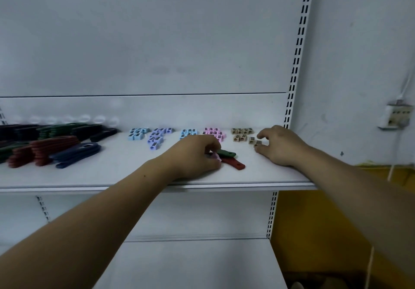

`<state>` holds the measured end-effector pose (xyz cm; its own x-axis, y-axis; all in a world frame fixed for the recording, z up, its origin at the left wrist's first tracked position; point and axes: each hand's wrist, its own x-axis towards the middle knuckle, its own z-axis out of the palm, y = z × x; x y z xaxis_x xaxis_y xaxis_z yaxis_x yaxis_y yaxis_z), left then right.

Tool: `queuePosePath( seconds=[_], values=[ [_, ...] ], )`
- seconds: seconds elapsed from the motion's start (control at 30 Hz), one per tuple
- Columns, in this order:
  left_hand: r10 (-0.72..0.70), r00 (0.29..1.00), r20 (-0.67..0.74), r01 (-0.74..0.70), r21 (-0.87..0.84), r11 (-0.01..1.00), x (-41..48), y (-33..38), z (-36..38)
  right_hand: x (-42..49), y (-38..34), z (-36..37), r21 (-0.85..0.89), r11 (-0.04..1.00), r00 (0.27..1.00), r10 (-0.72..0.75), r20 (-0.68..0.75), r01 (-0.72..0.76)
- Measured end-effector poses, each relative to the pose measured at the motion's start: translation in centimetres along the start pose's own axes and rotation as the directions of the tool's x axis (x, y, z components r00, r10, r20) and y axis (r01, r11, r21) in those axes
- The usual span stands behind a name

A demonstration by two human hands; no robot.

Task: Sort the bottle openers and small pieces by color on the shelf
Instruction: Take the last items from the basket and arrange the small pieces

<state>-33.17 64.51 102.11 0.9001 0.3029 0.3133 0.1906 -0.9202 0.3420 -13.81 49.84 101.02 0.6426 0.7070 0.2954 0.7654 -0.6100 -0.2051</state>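
On the white shelf [125,174], my left hand [193,156] curls its fingers round a small pink piece [216,157], right beside a green bottle opener [226,153] and a red bottle opener [233,164]. My right hand [280,146] pinches a beige piece [257,143] at the edge of the beige group [241,134]. Along the back lie groups of small pieces: light blue [137,134], purple [158,138], a second light blue group [188,132] and pink [214,132]. Stacks of red [45,150], navy [76,154], green [58,130] and black [18,131] openers fill the left.
A slotted upright [296,64] bounds the shelf on the right. A wall socket with a cable [396,114] hangs on the wall beyond it. A lower shelf [193,264] lies beneath. A yellow surface [314,232] shows at lower right.
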Motion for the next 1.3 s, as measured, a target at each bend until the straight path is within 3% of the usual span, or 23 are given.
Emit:
queuePosePath(
  seconds=[0.1, 0.27, 0.33, 0.43, 0.5, 0.6, 0.73, 0.9, 0.97, 1.1, 1.3],
  values=[
    [-0.055, 0.998, 0.013, 0.054, 0.033, 0.998, -0.3, -0.4, -0.3, 0.6, -0.4, 0.3, 0.002, 0.999, 0.999, -0.038, -0.028, 0.038],
    [-0.019, 0.999, 0.032, 0.017, 0.076, 0.997, -0.1, -0.8, -0.3, 1.6, -1.0, 0.6, -0.068, 0.994, 0.990, -0.073, 0.124, 0.082],
    [-0.016, 1.000, 0.016, 0.015, 0.086, 0.996, -0.3, -1.5, -0.7, 1.3, -1.4, 0.3, -0.034, 0.994, 0.994, -0.102, 0.034, 0.103],
    [-0.080, 0.997, 0.016, 0.079, 0.075, 0.994, -1.0, -3.2, -1.8, -0.4, -3.7, -0.7, 0.212, 0.948, 0.970, -0.220, -0.104, 0.237],
    [-0.140, 0.989, 0.048, 0.137, 0.069, 0.988, -1.4, -4.0, -2.2, -1.5, -5.8, -1.3, 0.276, 0.916, 0.951, -0.310, 0.020, 0.293],
    [-0.152, 0.988, 0.032, 0.151, 0.038, 0.988, -1.7, -4.2, -1.9, -2.1, -7.8, -1.1, 0.125, 0.920, 0.903, -0.389, 0.183, 0.371],
    [-0.150, 0.988, 0.028, 0.150, 0.004, 0.989, -2.0, -4.4, -2.1, -2.2, -8.4, -0.7, 0.227, 0.919, 0.913, -0.365, 0.181, 0.322],
    [-0.185, 0.982, 0.041, 0.189, -0.109, 0.976, -2.0, -4.2, -2.0, -0.9, -7.8, -0.7, 0.417, 0.889, 0.981, -0.188, -0.044, 0.190],
    [-0.131, 0.990, 0.055, 0.137, -0.127, 0.982, -1.6, -3.6, -1.6, -0.6, -7.6, -0.2, 0.361, 0.918, 0.983, -0.182, 0.013, 0.165],
    [-0.028, 0.995, 0.093, 0.024, 0.036, 0.999, -0.9, -3.2, -1.2, -0.8, -7.8, 0.4, 0.300, 0.936, 0.977, -0.207, 0.049, 0.184],
    [-0.120, 0.993, 0.012, 0.120, -0.004, 0.993, -1.4, -5.8, -2.0, -0.8, -8.8, 0.9, 0.430, 0.879, 0.971, -0.236, 0.022, 0.204]
  ],
)
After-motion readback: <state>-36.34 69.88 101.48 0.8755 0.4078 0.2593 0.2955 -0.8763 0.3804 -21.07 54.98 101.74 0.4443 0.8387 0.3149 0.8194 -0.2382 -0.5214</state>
